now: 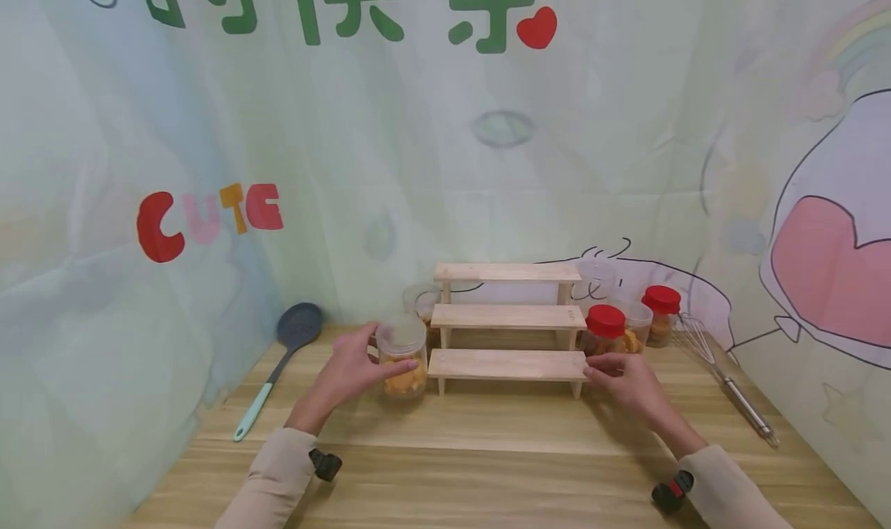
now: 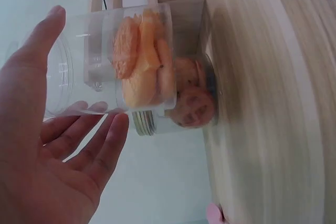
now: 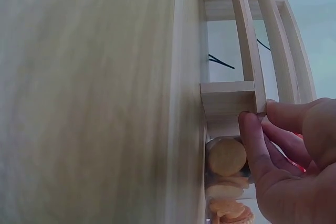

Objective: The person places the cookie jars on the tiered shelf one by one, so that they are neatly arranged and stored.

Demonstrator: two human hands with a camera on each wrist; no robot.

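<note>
My left hand [image 1: 358, 366] grips a clear plastic jar [image 2: 105, 72] beside the left end of a three-tier wooden shelf [image 1: 508, 365]. Orange crackers [image 2: 144, 59] fill the jar's lower part, and its base looks raised off the table in the left wrist view. Behind it stands another jar [image 2: 195, 95] of round biscuits. The thumb and fingertips of my right hand [image 1: 629, 382] pinch the right end of the shelf's lowest board. Just behind that hand is a red-lidded jar [image 1: 605, 324], its lower part partly hidden.
A dark skimmer [image 1: 299, 328] with a mint handle lies on the left of the wooden table [image 1: 487, 482]. To the right lies a metal whisk [image 1: 727, 378]. A second red-lidded jar [image 1: 660, 312] stands at the back right. A printed cloth [image 1: 418, 165] hangs behind and at both sides.
</note>
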